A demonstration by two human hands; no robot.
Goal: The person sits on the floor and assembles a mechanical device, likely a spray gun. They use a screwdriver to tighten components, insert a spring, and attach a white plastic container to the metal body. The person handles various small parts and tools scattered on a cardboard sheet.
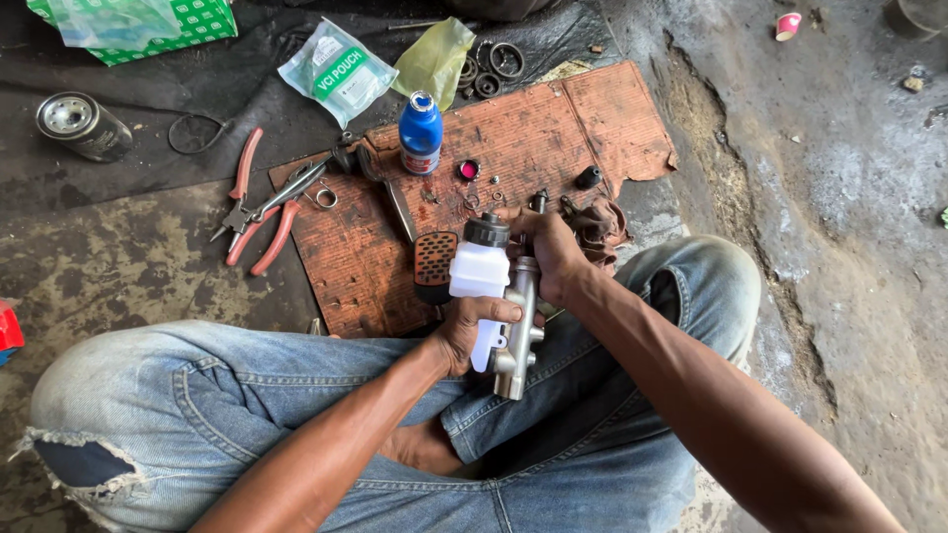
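I sit cross-legged in blue jeans and hold a metal cylinder part (pixel 515 341) upright over my lap. It carries a white plastic reservoir (pixel 479 271) with a dark cap (pixel 487 230). My left hand (pixel 466 331) grips the lower body and reservoir from the left. My right hand (pixel 553 255) wraps the upper end, by a dark rod tip (pixel 538 200) that sticks out at the top.
On a rust-brown cardboard sheet (pixel 602 118) lie a blue bottle (pixel 421 133), red-handled pliers (pixel 259 202), a pink cap (pixel 468 169), small rings and a black ribbed pad (pixel 434 265). Further back are a green box (pixel 148 30), plastic pouches, a metal filter can (pixel 81 124) and a cracked concrete floor (pixel 849 197).
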